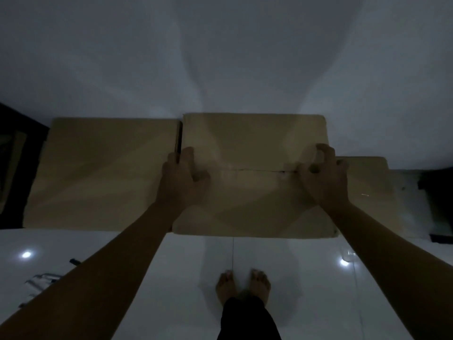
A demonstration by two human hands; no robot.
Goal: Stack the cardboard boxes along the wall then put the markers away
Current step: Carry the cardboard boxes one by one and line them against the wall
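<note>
A closed brown cardboard box (252, 204) stands against the white wall, its top seam running between my hands. My left hand (182, 179) grips its upper left edge, thumb on top and fingers down the gap beside it. My right hand (323, 173) curls over the top near the right end of the seam. A wider, lower cardboard box (98, 175) sits directly to the left, touching it. A third cardboard box (367, 177) shows behind my right hand. Several markers (41, 280) lie on the floor at lower left, dim and partly hidden by my left forearm.
The white wall (220, 57) rises right behind the boxes. My bare feet (242, 285) stand on the glossy white tile floor just in front of the middle box. Dark furniture (14, 155) stands at the far left, and dark objects (438, 187) at the far right.
</note>
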